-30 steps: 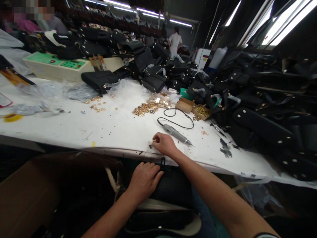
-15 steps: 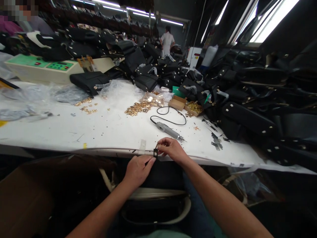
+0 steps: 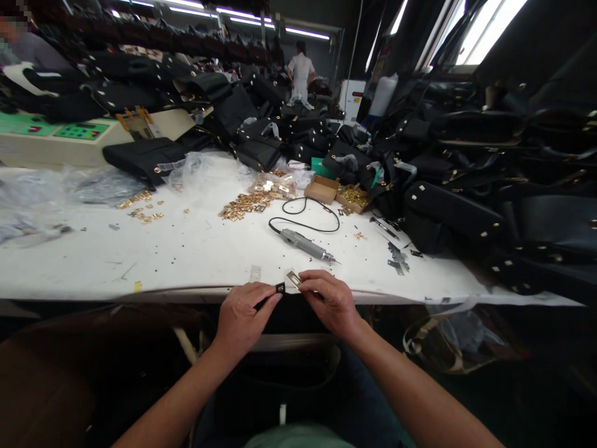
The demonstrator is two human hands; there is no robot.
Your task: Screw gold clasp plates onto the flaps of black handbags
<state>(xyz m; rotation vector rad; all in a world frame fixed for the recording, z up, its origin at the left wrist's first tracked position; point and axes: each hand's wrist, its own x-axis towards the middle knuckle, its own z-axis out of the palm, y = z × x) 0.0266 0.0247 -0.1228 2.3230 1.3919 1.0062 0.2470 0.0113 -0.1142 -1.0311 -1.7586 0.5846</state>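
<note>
At the table's front edge, my left hand (image 3: 245,310) pinches a small black tab (image 3: 280,288) with a rectangular slot in its end. My right hand (image 3: 330,300) holds a flat metal plate (image 3: 293,279) with a rectangular opening, tilted just right of the tab; a small gap shows between them. On my lap, below both hands, lies a dark bag (image 3: 298,367) with a pale edge, mostly in shadow. Whether the tab joins this bag is hidden. Beyond my hands, a grey electric screwdriver (image 3: 303,242) lies on the table with its tip pointing right.
Gold metal fittings (image 3: 242,205) lie heaped on the white table (image 3: 186,261), beside an open cardboard box (image 3: 321,188) and a box of small brass pieces (image 3: 354,198). Black bags (image 3: 452,211) are piled behind and right. A green-topped machine (image 3: 60,140) stands left; a person (image 3: 301,70) stands far back.
My hands have moved apart slightly. The right hand has turned, and the metal plate now shows its face beside the tab. The whole view has shifted a little to the right.
</note>
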